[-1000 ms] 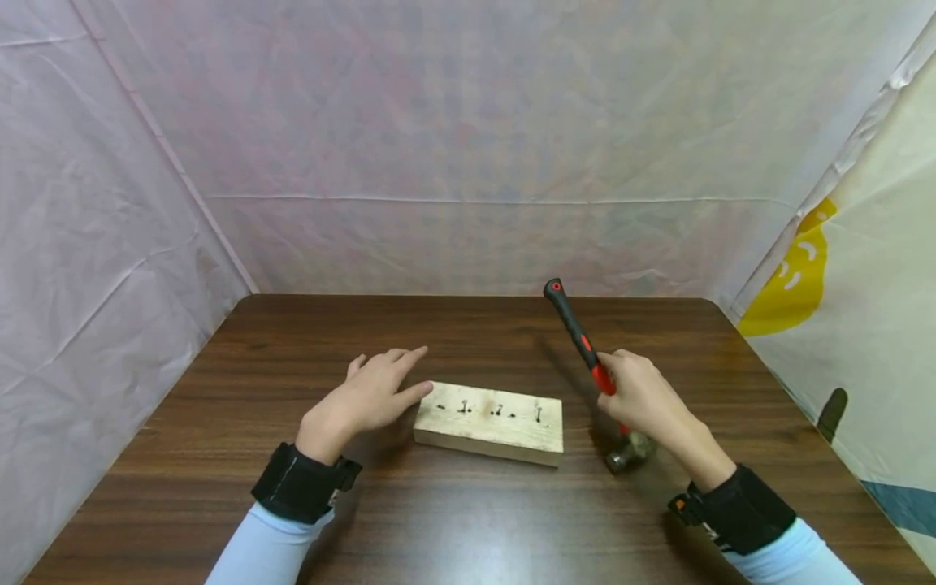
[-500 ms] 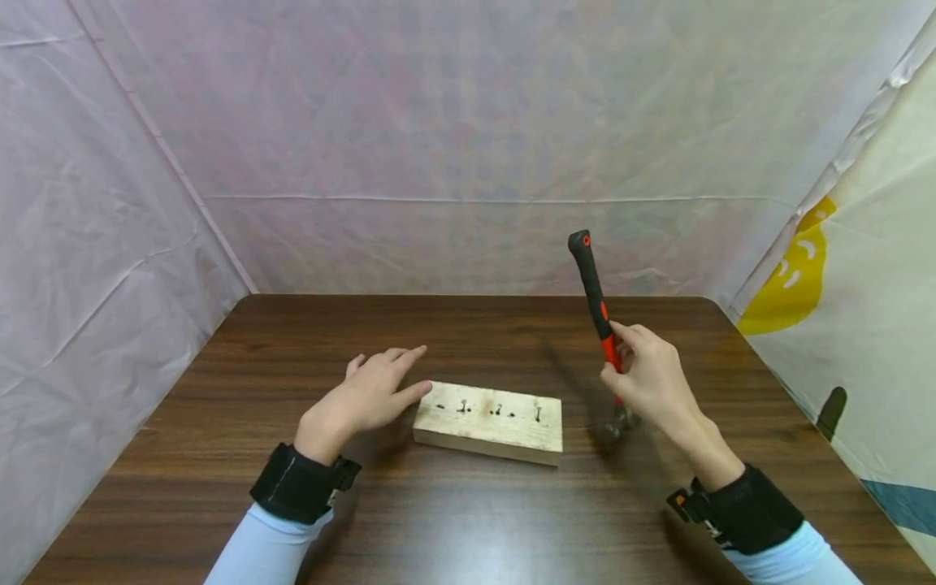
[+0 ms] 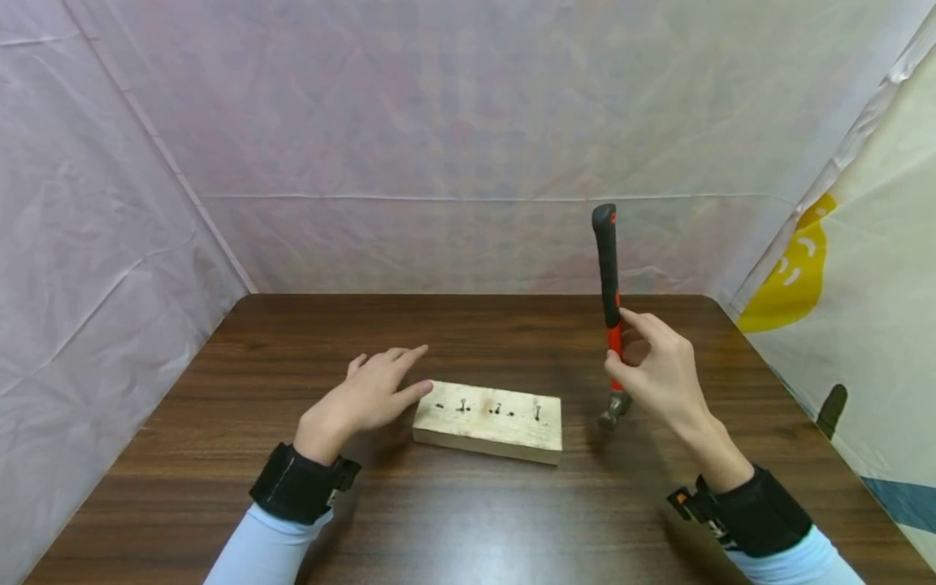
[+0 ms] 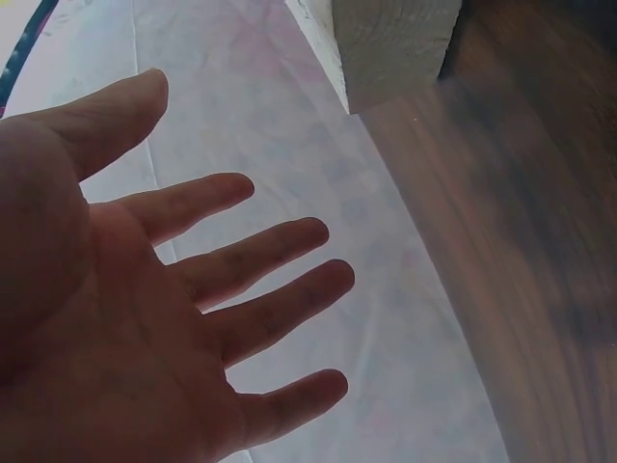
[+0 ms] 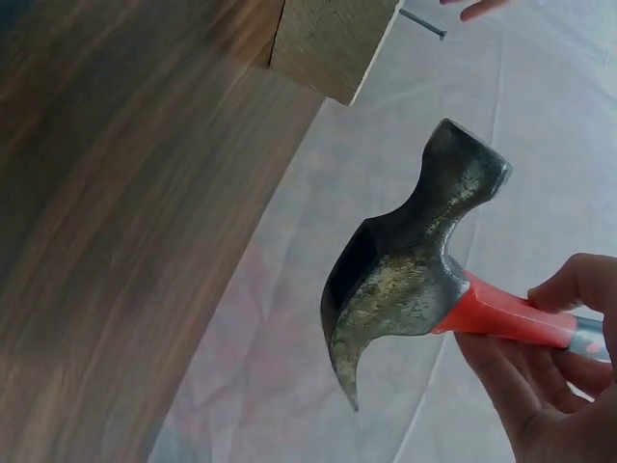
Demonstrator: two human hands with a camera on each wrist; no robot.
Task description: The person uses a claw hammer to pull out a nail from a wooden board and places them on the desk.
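Note:
My right hand [image 3: 661, 374] pinches a claw hammer [image 3: 608, 268] by the red part of its handle, just above the head. The black grip points up and the steel head [image 5: 415, 251] hangs down, its claw showing in the right wrist view. A pale wooden block [image 3: 486, 422] lies on the table to the left of the hammer. Several nails stand out of its top, among dark holes or marks; one nail [image 5: 424, 24] shows in the right wrist view. My left hand [image 3: 369, 394] is held with fingers spread, its thumb tip right at the block's left corner.
The brown wood-grain table [image 3: 307, 520] carries the block. White fabric sheets [image 3: 453, 162] hang behind it and on both sides. A yellow printed shape [image 3: 793, 272] marks the right sheet.
My right hand has swung the hammer to a more upright stance, its handle end moving up and right and its head turning. My left hand and the block have stayed put.

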